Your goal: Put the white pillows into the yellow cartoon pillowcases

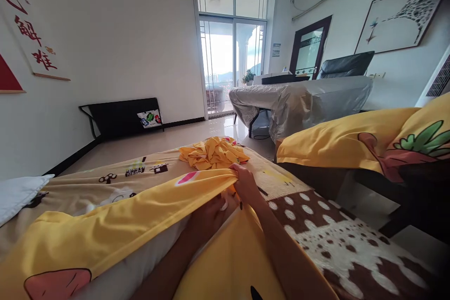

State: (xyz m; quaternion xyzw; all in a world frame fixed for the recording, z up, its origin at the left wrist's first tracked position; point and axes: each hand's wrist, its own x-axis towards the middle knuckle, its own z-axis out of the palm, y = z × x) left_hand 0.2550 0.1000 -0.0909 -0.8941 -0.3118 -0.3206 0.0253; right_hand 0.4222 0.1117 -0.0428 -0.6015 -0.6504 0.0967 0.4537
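Note:
A yellow pillowcase-like cover (pixel 140 211) with pink and red prints stretches across the front, its opening showing a white pillow or filling (pixel 140 255) inside. My right hand (pixel 246 185) is closed on the far corner of the yellow cover. Inside the opening, close beside it, my left hand (pixel 209 218) is in shadow; its fingers are mostly hidden by the fabric, and what it holds cannot be made out. Just beyond my hands, a crumpled yellow cloth (pixel 214 152) lies on the patterned bed blanket (pixel 298 180).
A white pillow (pixel 21 194) lies at the left edge. Yellow printed bedding (pixel 333 138) rests on dark furniture at the right. Behind stand a plastic-covered desk (pixel 302 103), a black chair (pixel 348 64) and a black folded frame (pixel 123 117) by the wall.

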